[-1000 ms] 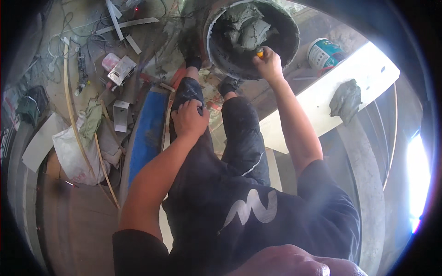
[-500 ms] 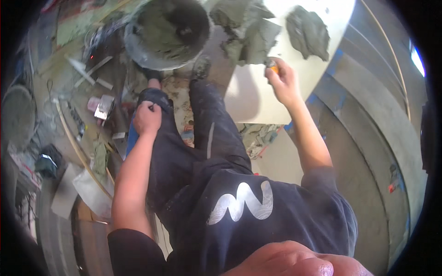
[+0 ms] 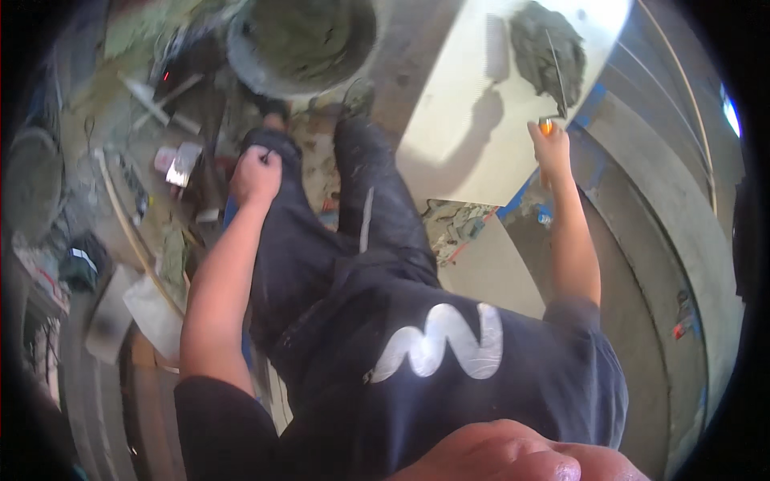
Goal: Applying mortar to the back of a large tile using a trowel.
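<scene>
My right hand (image 3: 550, 152) is wrapped round the orange handle of a trowel (image 3: 555, 72). The blade is seen nearly edge-on, over a patch of wet grey mortar (image 3: 525, 44). This patch sits towards the far right of a large pale tile (image 3: 457, 144), on which the shadow of my hand and the trowel falls. My left hand (image 3: 257, 174) rests closed on my left knee, with a small dark bit showing at its fingers; I cannot make out whether it grips anything. A round bucket (image 3: 301, 90) of grey mortar stands beyond my feet.
White strips (image 3: 152, 104) lie crossed on the littered floor at left, near a shiny small box (image 3: 184, 163). A second round bucket (image 3: 32, 188) stands at the far left. Long curved-looking grey slabs (image 3: 642, 264) run along the right, with a small bottle (image 3: 683, 321) on them.
My right hand has moved right with the trowel. The mortar mass seen at the trowel left of the patch is gone from there, and the blade now stands edge-on over the patch. My left hand stays on the knee.
</scene>
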Demonstrator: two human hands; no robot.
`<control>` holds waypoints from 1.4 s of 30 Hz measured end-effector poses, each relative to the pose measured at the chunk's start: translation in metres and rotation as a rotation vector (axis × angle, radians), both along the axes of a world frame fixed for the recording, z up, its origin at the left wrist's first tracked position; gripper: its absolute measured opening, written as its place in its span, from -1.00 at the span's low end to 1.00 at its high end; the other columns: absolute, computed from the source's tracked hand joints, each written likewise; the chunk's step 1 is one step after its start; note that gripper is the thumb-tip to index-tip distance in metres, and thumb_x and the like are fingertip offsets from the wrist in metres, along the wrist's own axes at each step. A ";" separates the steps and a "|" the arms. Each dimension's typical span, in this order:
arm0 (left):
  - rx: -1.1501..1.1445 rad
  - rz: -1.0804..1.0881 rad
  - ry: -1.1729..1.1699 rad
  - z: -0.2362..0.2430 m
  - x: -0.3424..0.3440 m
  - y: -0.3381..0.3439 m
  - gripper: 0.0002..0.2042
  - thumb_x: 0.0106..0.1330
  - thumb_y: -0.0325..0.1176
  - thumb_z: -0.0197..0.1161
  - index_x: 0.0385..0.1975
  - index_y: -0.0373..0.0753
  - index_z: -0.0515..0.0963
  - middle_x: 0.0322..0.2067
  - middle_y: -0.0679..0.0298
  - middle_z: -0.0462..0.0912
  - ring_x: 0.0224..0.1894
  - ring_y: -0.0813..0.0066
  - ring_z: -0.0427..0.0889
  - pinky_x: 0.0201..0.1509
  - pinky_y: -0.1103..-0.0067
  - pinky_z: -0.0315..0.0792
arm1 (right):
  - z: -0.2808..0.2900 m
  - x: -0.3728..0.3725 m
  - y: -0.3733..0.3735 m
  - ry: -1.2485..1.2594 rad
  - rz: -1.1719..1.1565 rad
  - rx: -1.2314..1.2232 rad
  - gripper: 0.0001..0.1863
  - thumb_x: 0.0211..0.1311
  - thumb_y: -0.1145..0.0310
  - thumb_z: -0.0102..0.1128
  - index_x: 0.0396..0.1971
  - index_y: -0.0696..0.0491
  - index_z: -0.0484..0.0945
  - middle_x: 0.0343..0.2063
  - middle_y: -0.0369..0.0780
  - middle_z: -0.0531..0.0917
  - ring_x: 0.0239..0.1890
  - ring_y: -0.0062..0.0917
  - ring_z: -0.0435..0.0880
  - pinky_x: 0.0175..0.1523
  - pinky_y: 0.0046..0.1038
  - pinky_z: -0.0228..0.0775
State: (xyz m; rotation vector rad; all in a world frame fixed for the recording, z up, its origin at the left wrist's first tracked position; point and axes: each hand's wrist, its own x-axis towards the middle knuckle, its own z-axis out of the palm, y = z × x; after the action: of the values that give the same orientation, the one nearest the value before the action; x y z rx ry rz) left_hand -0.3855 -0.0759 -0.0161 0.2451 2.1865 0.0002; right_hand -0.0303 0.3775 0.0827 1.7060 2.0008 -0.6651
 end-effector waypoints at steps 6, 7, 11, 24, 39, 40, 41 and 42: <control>0.059 0.080 0.011 0.000 0.010 -0.006 -0.71 0.30 -0.07 0.23 -0.14 -0.09 0.67 -0.10 0.16 0.73 0.02 0.08 0.69 0.10 0.16 0.52 | 0.014 -0.131 -0.093 0.031 0.285 -0.315 -0.55 0.28 0.11 0.34 -0.15 0.24 0.53 -0.45 0.05 0.67 -0.34 -0.14 0.70 -0.17 -0.18 0.49; 0.083 0.102 0.010 0.001 0.010 -0.007 -0.72 0.30 -0.07 0.23 -0.15 -0.08 0.67 -0.11 0.18 0.73 0.02 0.08 0.69 0.10 0.17 0.51 | -0.001 -0.159 -0.096 0.081 0.406 -0.347 -0.58 0.30 0.12 0.32 -0.17 0.22 0.51 -0.43 0.02 0.66 -0.34 -0.18 0.70 -0.18 -0.18 0.49; 0.097 0.142 -0.002 -0.002 0.011 -0.019 -0.73 0.29 -0.08 0.25 -0.18 -0.09 0.66 -0.15 0.22 0.73 0.02 0.09 0.66 0.07 0.16 0.49 | -0.091 -0.275 -0.089 0.068 1.023 -0.163 -0.72 0.31 0.26 0.23 -0.16 0.16 0.57 -0.32 0.01 0.71 -0.24 -0.08 0.74 -0.11 -0.14 0.58; 0.287 0.314 0.046 -0.019 -0.002 -0.054 -0.79 0.24 -0.16 0.36 -0.21 -0.06 0.62 -0.19 0.34 0.73 -0.07 0.17 0.66 0.00 0.18 0.41 | -0.313 -0.411 -0.105 -0.608 1.273 -0.209 -0.72 0.31 0.39 0.19 -0.04 0.01 0.75 -0.10 -0.14 0.80 -0.02 -0.31 0.80 -0.04 -0.18 0.69; 0.275 0.329 -0.090 -0.020 -0.041 -0.039 -0.79 0.24 -0.18 0.37 -0.18 -0.06 0.63 -0.14 0.32 0.72 0.01 0.22 0.64 0.13 0.24 0.35 | -0.414 -0.364 -0.149 -0.252 1.343 -0.359 -0.72 0.34 0.21 0.14 -0.13 0.00 0.74 -0.18 -0.08 0.78 -0.10 -0.19 0.78 -0.05 -0.18 0.64; 0.287 0.339 -0.109 -0.018 -0.040 -0.040 -0.78 0.24 -0.18 0.37 -0.18 -0.06 0.63 -0.13 0.32 0.72 0.01 0.22 0.64 0.13 0.25 0.35 | -0.413 -0.363 -0.154 -0.123 1.027 -0.333 -0.74 0.40 0.28 0.10 -0.18 0.00 0.76 -0.21 -0.12 0.79 -0.09 -0.27 0.78 -0.06 -0.21 0.67; 0.268 0.278 -0.084 -0.015 -0.040 -0.041 -0.78 0.28 -0.20 0.38 -0.15 -0.10 0.63 -0.16 0.33 0.73 -0.02 0.21 0.66 0.09 0.27 0.41 | -0.409 -0.365 -0.158 -0.122 1.019 -0.343 -0.74 0.40 0.28 0.10 -0.18 0.00 0.76 -0.21 -0.12 0.79 -0.09 -0.27 0.78 -0.06 -0.21 0.67; 0.260 0.270 -0.088 -0.015 -0.038 -0.041 -0.78 0.28 -0.20 0.38 -0.15 -0.10 0.63 -0.16 0.33 0.73 -0.02 0.21 0.66 0.09 0.27 0.41 | -0.407 -0.370 -0.157 -0.045 0.735 -0.382 -0.75 0.36 0.23 0.15 -0.20 0.02 0.75 -0.23 -0.11 0.79 -0.10 -0.27 0.78 -0.06 -0.22 0.65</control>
State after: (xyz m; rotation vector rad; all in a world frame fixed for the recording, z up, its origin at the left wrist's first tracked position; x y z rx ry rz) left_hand -0.4239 -0.1172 -0.0314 0.0912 2.1136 0.4403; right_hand -0.4004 0.2210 -0.3242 0.6820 2.0896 -0.6627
